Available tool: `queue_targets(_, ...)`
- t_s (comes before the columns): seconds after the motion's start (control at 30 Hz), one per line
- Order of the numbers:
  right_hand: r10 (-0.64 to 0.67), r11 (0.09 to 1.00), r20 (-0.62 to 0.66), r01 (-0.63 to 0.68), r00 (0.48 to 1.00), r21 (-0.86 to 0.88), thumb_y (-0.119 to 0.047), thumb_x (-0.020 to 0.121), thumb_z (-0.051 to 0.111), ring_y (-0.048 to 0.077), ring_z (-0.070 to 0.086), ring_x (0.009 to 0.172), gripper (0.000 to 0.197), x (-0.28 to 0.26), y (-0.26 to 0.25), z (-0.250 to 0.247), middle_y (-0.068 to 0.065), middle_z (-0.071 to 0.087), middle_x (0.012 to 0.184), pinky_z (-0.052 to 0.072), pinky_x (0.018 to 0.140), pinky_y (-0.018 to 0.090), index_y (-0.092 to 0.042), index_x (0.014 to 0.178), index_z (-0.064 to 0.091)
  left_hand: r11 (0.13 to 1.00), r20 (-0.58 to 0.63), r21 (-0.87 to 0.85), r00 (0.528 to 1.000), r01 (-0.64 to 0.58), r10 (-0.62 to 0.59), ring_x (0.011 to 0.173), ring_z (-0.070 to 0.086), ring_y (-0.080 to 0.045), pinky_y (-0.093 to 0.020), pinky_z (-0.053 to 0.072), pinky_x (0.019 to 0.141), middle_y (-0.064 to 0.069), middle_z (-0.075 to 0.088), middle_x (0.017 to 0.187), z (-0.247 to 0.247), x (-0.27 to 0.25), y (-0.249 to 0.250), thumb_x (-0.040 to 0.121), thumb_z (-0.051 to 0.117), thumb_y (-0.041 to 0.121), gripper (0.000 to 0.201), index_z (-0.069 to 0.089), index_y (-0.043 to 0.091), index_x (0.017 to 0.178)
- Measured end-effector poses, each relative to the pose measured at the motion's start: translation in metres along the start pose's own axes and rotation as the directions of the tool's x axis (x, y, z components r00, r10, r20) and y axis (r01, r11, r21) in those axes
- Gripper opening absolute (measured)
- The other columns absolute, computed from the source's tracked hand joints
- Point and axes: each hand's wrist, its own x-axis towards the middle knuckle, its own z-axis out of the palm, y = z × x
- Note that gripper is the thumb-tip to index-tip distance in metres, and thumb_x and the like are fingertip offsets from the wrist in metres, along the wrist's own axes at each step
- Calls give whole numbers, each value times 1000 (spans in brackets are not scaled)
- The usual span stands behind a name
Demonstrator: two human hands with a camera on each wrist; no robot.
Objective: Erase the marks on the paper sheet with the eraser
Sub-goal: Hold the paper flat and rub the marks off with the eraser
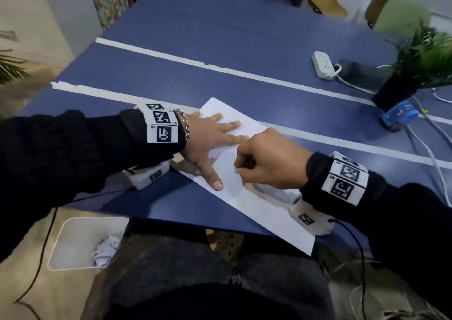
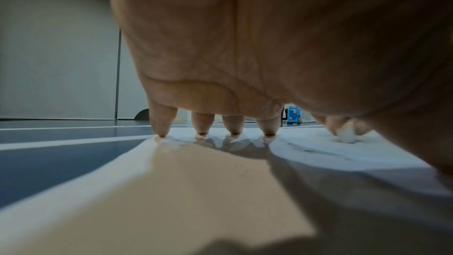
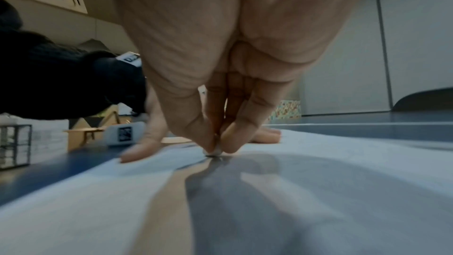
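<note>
A white paper sheet (image 1: pixel 256 212) lies slanted on the blue table (image 1: pixel 220 50), its near corner hanging over the table's front edge. My left hand (image 1: pixel 208 136) lies flat on the sheet's far half with fingers spread and straight, the fingertips (image 2: pixel 202 133) pressing the paper (image 2: pixel 318 154). My right hand (image 1: pixel 266 158) pinches a small white eraser (image 1: pixel 237 170) between thumb and fingers, its tip touching the paper (image 3: pixel 318 181) just right of the left thumb. The eraser (image 3: pixel 213 152) sits on a faint dark mark. The eraser (image 2: pixel 345 135) also shows past the left palm.
A white power strip (image 1: pixel 322 64), cables, a dark potted plant (image 1: pixel 403 80) and a blue device (image 1: pixel 398 115) stand at the table's right. White tape lines (image 1: pixel 195 62) cross the tabletop. A white bin (image 1: pixel 80 241) with crumpled paper sits on the floor at lower left.
</note>
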Motion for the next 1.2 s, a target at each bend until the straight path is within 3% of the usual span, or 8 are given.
queue_targets(0.13,73,997,-73,-74,995,-19,-20,80,68,14,66,71,7,4,10,-6,-11,71,71,54,70,29,-21,84,74,1000,9,17,1000,17,-17,160,-14,-36,-73,6,122,13,-26,171,1,2,1,49,64,101,140,-24,63,152)
queue_targets(0.3,-16,1000,35,17,999,-21,-27,80,69,8,63,68,5,-3,-4,-1,-13,71,72,54,70,30,-25,82,73,1000,5,11,1000,14,-14,160,-14,-35,-75,7,121,14,-26,171,2,2,0,48,63,102,140,-21,63,153)
queue_targets(0.43,77,996,-55,-79,996,-37,-21,80,68,15,64,71,7,5,9,-8,-9,72,73,56,72,35,-21,84,74,1000,14,3,1000,13,-14,160,-16,-35,-73,5,122,14,-27,171,0,0,1,50,64,101,138,-24,65,150)
queue_targets(0.6,-35,998,58,38,998,-51,-27,81,68,10,60,69,7,-7,-13,1,-11,71,75,53,71,29,-24,85,74,1000,3,12,1000,20,-20,160,-15,-35,-74,6,121,14,-27,171,2,1,0,47,63,102,141,-21,62,154)
queue_targets(0.77,92,993,-47,-95,995,-73,-19,77,66,17,63,70,8,3,10,-10,-7,71,73,57,70,36,-21,82,73,1000,17,-5,1000,20,-20,160,-17,-34,-73,5,122,14,-28,170,2,0,0,50,64,101,140,-24,63,152)
queue_targets(0.93,-11,999,83,15,996,-47,-25,80,67,8,61,68,10,-9,-10,-2,-12,72,74,54,71,29,-24,86,74,1000,12,16,1000,23,-23,160,-17,-33,-73,6,122,14,-29,170,4,2,-1,49,61,102,142,-24,58,154)
queue_targets(1.07,99,993,-33,-101,994,-60,-20,77,65,14,62,68,8,1,13,-10,-8,70,69,57,69,35,-21,82,72,1000,18,-7,1000,17,-17,160,-18,-33,-74,5,122,15,-29,170,4,2,-2,49,63,103,141,-24,61,153)
queue_targets(1.2,-19,998,54,23,998,-57,-25,81,65,10,62,69,8,-10,-7,0,-11,71,74,54,70,30,-24,83,73,1000,16,3,1000,22,-22,160,-19,-32,-74,5,122,15,-30,169,5,4,-3,48,62,104,143,-24,59,154)
